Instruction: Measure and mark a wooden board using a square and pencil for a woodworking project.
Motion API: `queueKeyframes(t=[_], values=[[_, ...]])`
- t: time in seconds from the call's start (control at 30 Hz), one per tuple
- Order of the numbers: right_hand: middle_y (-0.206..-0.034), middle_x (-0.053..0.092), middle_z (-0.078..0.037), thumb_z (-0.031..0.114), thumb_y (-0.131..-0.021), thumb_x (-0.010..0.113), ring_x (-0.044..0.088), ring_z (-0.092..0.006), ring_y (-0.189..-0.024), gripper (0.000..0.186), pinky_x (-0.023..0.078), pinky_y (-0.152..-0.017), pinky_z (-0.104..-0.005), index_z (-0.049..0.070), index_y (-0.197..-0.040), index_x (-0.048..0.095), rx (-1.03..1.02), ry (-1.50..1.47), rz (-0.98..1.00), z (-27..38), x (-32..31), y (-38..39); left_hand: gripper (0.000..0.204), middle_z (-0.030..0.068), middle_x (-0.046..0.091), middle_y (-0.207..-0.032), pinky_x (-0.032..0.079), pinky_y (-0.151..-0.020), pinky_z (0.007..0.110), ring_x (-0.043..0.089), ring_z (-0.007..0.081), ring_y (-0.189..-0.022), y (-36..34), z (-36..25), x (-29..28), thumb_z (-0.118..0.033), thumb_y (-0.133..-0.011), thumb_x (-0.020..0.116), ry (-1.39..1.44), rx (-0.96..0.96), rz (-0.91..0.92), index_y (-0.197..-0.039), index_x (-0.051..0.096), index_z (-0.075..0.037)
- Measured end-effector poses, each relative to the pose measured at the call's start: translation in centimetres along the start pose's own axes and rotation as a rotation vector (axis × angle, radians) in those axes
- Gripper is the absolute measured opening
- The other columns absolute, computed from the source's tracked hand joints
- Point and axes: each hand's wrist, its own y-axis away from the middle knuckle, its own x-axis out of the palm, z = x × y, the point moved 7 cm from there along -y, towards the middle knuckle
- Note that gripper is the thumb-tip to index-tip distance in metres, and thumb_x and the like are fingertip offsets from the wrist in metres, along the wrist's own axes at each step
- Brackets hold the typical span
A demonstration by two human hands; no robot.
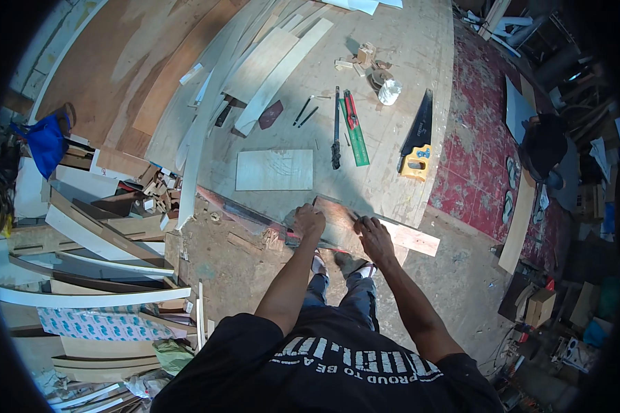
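Note:
A small brown wooden board (337, 221) lies at the workbench's near edge, between my two hands. My left hand (309, 222) is closed, its fingers curled over the board's left edge. My right hand (374, 239) rests on the board's right side with its fingers drawn together. Something thin and dark shows at those fingertips, too small to name. Beneath the board, a paler wooden strip (420, 239) sticks out to the right. Just beyond my left hand, a light rectangular plywood piece (274, 170) lies flat on the workbench (385, 196).
A handsaw with a yellow handle (416, 162) lies at the bench's right. Near the middle are a green ruler (356, 134) and a dark rod-like tool (336, 131). Long wood strips (282, 79) cover the far left; offcuts (103, 241) crowd the left side. A person (547, 151) is at right.

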Motion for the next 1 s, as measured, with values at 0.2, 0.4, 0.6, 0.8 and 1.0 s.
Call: queueKeyframes(t=[0.2,0.4,0.6,0.8,1.0], values=[[-0.136,0.048,-0.016,0.000,-0.075,0.063,0.045,-0.0336,-0.126,0.059,0.046,-0.100,-0.0393,0.001,-0.132,0.049,-0.008,0.019,-0.107,-0.2,1.0,1.3,0.030,0.0094,0.063,-0.116,0.053,-0.088,0.043,0.061,0.0305,-0.109,-2.3,-2.7,-3.0,-0.029,-0.079,0.071,-0.278,0.246,0.075,-0.102,0.068,-0.011],[-0.141,0.044,-0.016,-0.003,-0.072,0.061,0.042,-0.0342,-0.130,0.066,0.046,-0.104,-0.0383,0.002,-0.136,0.047,0.054,-0.003,-0.051,-0.3,1.6,1.3,0.102,0.0137,0.046,-0.141,0.029,-0.110,0.056,0.034,0.0328,-0.138,-13.3,-4.6,-11.1,-0.035,-0.063,0.086,-0.788,0.849,-0.162,-0.148,0.032,-0.016],[-0.144,0.044,-0.014,-0.007,-0.074,0.055,0.043,-0.0366,-0.131,0.065,0.047,-0.102,-0.0427,0.005,-0.137,0.048,0.097,-0.111,-0.082,-0.3,0.3,1.0,0.113,0.0157,0.049,-0.137,0.032,-0.108,0.057,0.035,0.0319,-0.138,-14.7,-5.2,-14.0,-0.039,-0.055,0.089,-0.933,0.724,0.108,-0.148,0.029,-0.017],[-0.143,0.043,-0.014,-0.003,-0.075,0.058,0.042,-0.0348,-0.131,0.065,0.051,-0.099,-0.0394,0.004,-0.139,0.045,0.053,0.008,-0.083,-0.7,0.7,1.4,0.126,0.0186,0.034,-0.148,0.036,-0.104,0.061,0.028,0.0380,-0.141,-12.4,-3.3,-12.7,-0.044,-0.049,0.091,-0.740,0.694,0.026,-0.150,0.023,-0.014],[-0.145,0.042,-0.012,-0.005,-0.075,0.056,0.041,-0.0341,-0.132,0.065,0.051,-0.099,-0.0398,0.007,-0.139,0.046,0.065,-0.056,-0.007,-0.2,0.9,1.0,0.127,0.0199,0.033,-0.149,0.039,-0.102,0.059,0.035,0.0403,-0.135,-14.1,-2.0,-14.1,-0.047,-0.048,0.091,-0.773,0.637,0.053,-0.149,0.023,-0.014]])
